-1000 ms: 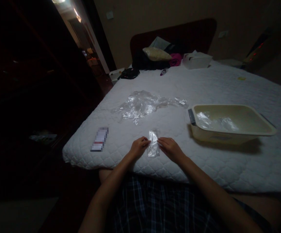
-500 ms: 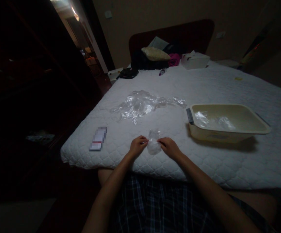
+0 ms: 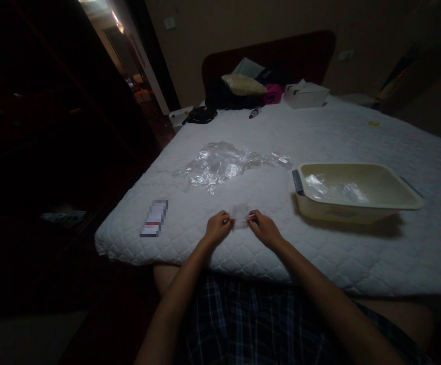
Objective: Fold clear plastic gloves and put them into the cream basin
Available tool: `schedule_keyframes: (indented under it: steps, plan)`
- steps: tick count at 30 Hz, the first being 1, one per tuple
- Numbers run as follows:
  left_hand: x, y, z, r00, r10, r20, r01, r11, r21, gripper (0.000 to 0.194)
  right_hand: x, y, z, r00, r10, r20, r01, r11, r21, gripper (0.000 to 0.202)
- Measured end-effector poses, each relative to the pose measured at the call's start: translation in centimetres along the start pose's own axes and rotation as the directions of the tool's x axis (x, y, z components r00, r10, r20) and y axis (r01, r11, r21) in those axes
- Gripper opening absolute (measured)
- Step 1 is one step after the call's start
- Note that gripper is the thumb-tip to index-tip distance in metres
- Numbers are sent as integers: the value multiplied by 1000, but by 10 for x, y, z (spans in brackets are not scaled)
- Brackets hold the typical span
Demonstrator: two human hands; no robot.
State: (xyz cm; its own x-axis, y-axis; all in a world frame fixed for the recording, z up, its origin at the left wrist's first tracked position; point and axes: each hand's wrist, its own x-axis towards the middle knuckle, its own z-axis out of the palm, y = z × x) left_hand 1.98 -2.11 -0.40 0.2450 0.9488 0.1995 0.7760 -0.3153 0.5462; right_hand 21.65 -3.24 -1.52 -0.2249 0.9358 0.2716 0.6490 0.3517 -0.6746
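Observation:
A small clear plastic bag (image 3: 239,216), folded into a short rectangle, is stretched between my hands just above or on the white quilted bed. My left hand (image 3: 218,228) pinches its left side with thumb and forefinger. Its right side is pinched by my right hand (image 3: 265,229). Farther up the bed lies a loose heap of clear plastic bags (image 3: 222,165). To the right stands a cream plastic basin (image 3: 351,213) with grey handles, and more clear plastic (image 3: 353,191) lies inside it.
A phone-shaped object (image 3: 154,218), blurred out, lies left of my hands. At the bed's far end are a white box (image 3: 307,96), a pale pillow (image 3: 244,84), a rolled magenta cloth (image 3: 273,94) and a small bottle (image 3: 254,113). The quilted bed (image 3: 190,243) ends at my lap.
The plastic bag between my hands has become shorter, its lower part folded up. Both hands have stayed in nearly the same place, fingers curled a little more.

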Motion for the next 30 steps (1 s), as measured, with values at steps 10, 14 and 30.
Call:
schedule_keyframes:
  steps: [10, 14, 30]
  plan:
    - [6, 1, 7, 991, -109, -80, 109, 994, -4, 28, 4, -4, 1, 981, -42, -187, 51, 998, 45, 20]
    - [7, 0, 8, 991, -105, -79, 104, 995, -11, 27, 4, -10, 3, 947, -233, -221, 195, 964, -182, 19]
    - [6, -5, 7, 994, -68, -84, 66, 998, -23, 24, 20, -11, 13, 874, -485, -27, 454, 835, -309, 32]
